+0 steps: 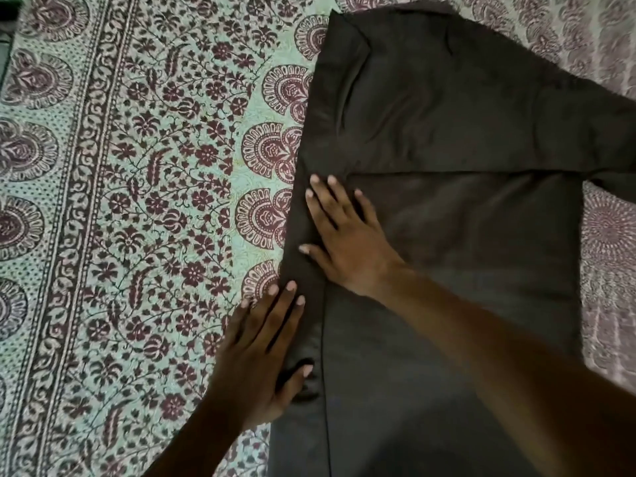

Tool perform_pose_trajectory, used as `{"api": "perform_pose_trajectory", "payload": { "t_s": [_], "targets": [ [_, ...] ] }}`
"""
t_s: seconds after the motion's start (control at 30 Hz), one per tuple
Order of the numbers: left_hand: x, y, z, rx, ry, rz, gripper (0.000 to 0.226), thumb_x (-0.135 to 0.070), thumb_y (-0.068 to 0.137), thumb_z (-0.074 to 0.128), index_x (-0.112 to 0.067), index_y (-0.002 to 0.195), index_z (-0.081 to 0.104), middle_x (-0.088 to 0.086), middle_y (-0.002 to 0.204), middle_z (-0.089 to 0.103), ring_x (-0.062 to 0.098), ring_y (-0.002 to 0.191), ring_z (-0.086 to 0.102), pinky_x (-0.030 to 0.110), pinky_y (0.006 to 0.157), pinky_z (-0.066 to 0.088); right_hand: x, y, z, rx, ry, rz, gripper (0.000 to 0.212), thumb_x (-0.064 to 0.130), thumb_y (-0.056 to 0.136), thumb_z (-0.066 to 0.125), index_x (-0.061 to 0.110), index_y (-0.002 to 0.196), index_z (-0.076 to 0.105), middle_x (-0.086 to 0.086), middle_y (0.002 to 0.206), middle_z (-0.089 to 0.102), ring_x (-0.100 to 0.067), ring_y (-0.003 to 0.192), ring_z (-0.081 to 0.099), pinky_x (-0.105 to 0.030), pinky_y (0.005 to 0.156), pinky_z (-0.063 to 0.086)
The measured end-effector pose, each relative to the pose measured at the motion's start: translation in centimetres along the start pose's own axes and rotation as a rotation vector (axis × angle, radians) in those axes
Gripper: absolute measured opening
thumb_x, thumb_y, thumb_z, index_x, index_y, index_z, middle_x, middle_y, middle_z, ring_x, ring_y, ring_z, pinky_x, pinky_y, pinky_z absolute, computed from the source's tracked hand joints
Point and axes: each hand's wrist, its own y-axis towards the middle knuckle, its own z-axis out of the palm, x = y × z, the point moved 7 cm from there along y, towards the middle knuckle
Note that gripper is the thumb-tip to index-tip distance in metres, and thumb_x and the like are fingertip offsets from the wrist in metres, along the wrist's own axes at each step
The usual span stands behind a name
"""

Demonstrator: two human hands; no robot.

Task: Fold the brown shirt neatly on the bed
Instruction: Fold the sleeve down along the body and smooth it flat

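Note:
The brown shirt (464, 125) lies flat on the patterned bed sheet (137, 201), filling the right half of the view. One sleeve is folded across the body, its straight edge running left to right at mid-height. My right hand (344, 235) presses flat on the shirt near its left edge, fingers spread. My left hand (265, 352) rests on the shirt's left edge lower down, fingers straight, with the thumb lying on a small fold of cloth. The other sleeve runs off the frame at the right.
The sheet has a green ground with maroon flowers and a banded border on the left. A paler, pinkish part of the sheet (609, 270) shows to the right of the shirt. A dark strip (4, 36) sits at the far upper left.

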Motion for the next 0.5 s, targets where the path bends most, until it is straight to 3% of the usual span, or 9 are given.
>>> {"api": "perform_pose_trajectory", "payload": {
  "t_s": [0.1,0.23,0.4,0.5],
  "targets": [
    [-0.9,-1.7,0.6,0.006,0.012,0.003,0.091,-0.065,0.093,0.051,-0.013,0.163,0.027,0.005,0.173,0.017,0.027,0.159,0.019,0.055,0.124,0.026,1.5,-4.6,1.5,0.063,-0.006,0.003,0.087,0.066,0.099,0.036,0.01,0.163,0.019,-0.011,0.173,0.006,-0.03,0.16,0.004,-0.057,0.126,0.014],
    [-2.5,-4.5,1.6,0.007,0.015,0.017,0.091,-0.067,0.094,0.05,-0.012,0.163,0.025,0.005,0.174,0.016,0.026,0.161,0.014,0.056,0.125,0.024,3.8,-10.0,2.1,0.08,-0.056,-0.166,0.081,0.065,0.1,0.037,0.019,0.165,0.016,-0.01,0.173,0.003,-0.03,0.16,0.003,-0.059,0.124,0.015],
    [-4.9,-9.0,3.0,0.044,-0.007,0.051,0.091,-0.068,0.096,0.046,-0.013,0.164,0.022,0.004,0.174,0.013,0.024,0.161,0.012,0.055,0.124,0.027,2.3,-11.9,1.1,0.071,-0.035,0.034,0.077,0.071,0.099,0.033,0.037,0.164,0.009,-0.003,0.174,-0.004,-0.036,0.16,0.001,-0.064,0.12,0.022],
    [-6.5,-11.6,4.0,0.06,-0.011,0.076,0.087,-0.066,0.098,0.044,-0.014,0.164,0.022,0.003,0.174,0.013,0.023,0.161,0.012,0.053,0.122,0.031,3.7,-12.7,1.5,0.094,-0.074,-0.034,0.065,0.067,0.102,0.028,0.046,0.162,0.011,0.001,0.174,-0.002,-0.035,0.16,0.003,-0.066,0.119,0.022]
  ]
}}
